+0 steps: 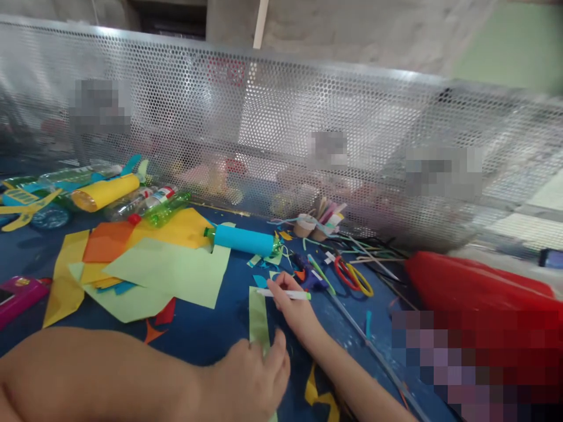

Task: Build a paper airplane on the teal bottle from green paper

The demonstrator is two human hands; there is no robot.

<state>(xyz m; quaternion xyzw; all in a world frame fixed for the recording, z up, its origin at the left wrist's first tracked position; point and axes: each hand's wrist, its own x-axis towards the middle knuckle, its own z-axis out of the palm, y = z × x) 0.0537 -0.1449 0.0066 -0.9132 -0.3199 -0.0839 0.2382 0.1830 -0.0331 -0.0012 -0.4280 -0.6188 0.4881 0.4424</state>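
Note:
A narrow strip of light green paper (258, 313) lies lengthwise on the blue table in front of me. My left hand (250, 375) rests over its near part with curled fingers, holding it down and hiding some of it. Pinched in my right hand (292, 302) is a slim white marker with a green end (301, 295), its other end over the strip's far part. Just beyond my right hand is a blue hot glue gun (310, 272). A green bottle wrapped in blue paper (244, 240) lies farther back.
Coloured paper sheets (176, 264) overlap at left, near a pink device (20, 299). Plastic bottles (169, 208) lie behind them. Scissors with red and yellow handles (354, 275), cups of sticks (305, 224) and a red bag (475, 281) are at right. A perforated metal screen (176, 99) borders the back.

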